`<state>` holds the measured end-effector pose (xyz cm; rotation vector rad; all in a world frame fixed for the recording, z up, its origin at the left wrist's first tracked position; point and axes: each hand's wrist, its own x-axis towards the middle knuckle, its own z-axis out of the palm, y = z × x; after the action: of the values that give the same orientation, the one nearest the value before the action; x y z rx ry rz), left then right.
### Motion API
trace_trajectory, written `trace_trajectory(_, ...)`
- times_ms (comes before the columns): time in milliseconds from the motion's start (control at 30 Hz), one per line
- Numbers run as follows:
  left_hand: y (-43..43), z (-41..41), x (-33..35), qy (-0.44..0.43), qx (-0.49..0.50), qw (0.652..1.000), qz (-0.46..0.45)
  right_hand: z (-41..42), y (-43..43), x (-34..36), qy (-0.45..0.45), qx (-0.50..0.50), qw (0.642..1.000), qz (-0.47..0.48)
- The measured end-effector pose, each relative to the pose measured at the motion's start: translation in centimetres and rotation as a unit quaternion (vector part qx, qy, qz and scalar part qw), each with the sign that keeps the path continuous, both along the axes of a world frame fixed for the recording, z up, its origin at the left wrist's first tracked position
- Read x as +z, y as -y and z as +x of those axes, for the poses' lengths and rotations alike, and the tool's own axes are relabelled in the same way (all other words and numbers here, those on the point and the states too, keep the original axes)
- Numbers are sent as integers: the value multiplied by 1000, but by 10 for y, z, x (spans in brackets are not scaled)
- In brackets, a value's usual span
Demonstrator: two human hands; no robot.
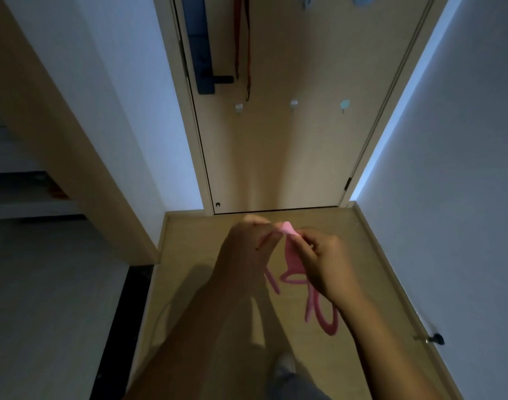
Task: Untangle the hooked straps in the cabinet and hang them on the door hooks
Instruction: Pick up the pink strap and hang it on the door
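The scene is dim and both hands are smeared by motion blur, so the fingertips are hard to separate; the left hand (247, 249) and the right hand (319, 264) meet in front of the body, each with thumb and fingers closed in a pinch on the upper end of a pink strap (290, 252). The strap is soft, flat and ribbon-like, and its lower part drops in loose loops behind the right wrist, which hides part of it, above the pale wood-grain floor (377, 278). Ahead stands a smooth beige door (290, 157) with three small stick-on hooks (293, 104) in a row, their shapes too small to make out. A thin red strap (248, 53) hangs down the door, its top cut off by the frame edge, beside a long dark lock plate (202, 53) with a lever. On the left, the cabinet (22, 180) shows only shadowed shelves
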<state>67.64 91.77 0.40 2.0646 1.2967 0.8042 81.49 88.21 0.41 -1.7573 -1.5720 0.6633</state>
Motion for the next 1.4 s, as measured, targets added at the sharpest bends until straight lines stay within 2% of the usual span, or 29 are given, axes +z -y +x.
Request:
trace_trajectory(133,-78,25,5,102,48,987,-111,31,-79,2,40,37,998,44)
trace_trajectory(267,-142,42,3,164,89,977,-106,47,-156,-1,42,67,995,64)
trace_trajectory(533,-282,47,-10,117,121,985,-42,60,-298,-8,96,43,990,96)
trace_trajectory(700,-382,37,-23,73,106,992,-12,51,-398,-27,126,46,988,71)
trace_trajectory(900,-486,31,-44,60,116,992,0,42,-492,-48,107,34,992,57)
trace_trajectory(1100,-569,34,-82,26,147,989,-25,40,-578,-83,145,36,989,24)
trace_trajectory(1233,-618,41,-111,32,171,984,-42,39,-628,-109,135,20,991,4)
trace_trajectory(1400,-677,52,-151,63,223,964,-126,42,-687,-139,124,24,991,-40)
